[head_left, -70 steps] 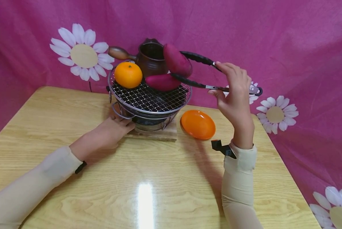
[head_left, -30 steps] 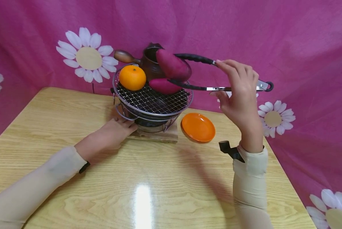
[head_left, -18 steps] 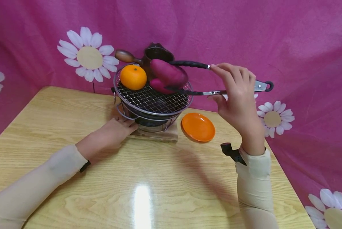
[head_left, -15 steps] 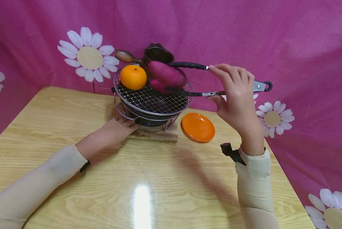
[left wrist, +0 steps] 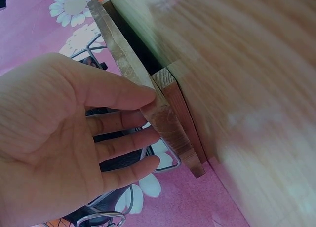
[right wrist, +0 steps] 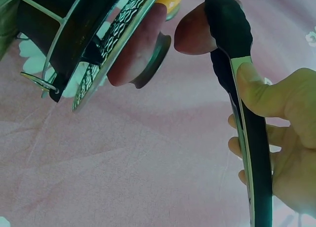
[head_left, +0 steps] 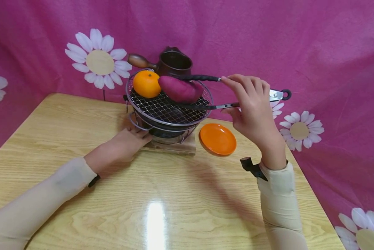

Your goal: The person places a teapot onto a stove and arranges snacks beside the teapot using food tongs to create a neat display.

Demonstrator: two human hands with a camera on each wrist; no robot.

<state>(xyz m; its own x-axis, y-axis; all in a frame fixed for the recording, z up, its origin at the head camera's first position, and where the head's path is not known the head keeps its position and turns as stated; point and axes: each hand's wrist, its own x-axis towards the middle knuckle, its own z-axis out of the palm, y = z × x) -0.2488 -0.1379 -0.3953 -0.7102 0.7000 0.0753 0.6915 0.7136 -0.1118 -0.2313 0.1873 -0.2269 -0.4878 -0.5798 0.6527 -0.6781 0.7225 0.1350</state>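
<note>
My right hand (head_left: 251,104) holds black-and-silver tongs (right wrist: 256,153) in the air to the right of the grill. Between their dark tips is a purple sweet potato (head_left: 180,90), low over the wire grill (head_left: 171,114). A second sweet potato (right wrist: 140,44) lies on the mesh in the right wrist view; the first hides it in the head view. My left hand (left wrist: 54,133) is at the wooden board (left wrist: 168,123) under the grill. Its thumb rests on the board's edge, its other fingers nearly straight alongside.
An orange mandarin (head_left: 147,84) sits on the grill's left side. Behind it stands a dark brown pot (head_left: 176,62) with a side handle. An orange plate (head_left: 218,139) lies on the wooden table (head_left: 127,201) to the grill's right. A pink flowered cloth (head_left: 252,34) hangs behind.
My right hand has lowered the tongs and sweet potato down and leftward over the grill, covering the second sweet potato in the head view. My left hand has stayed at the board.
</note>
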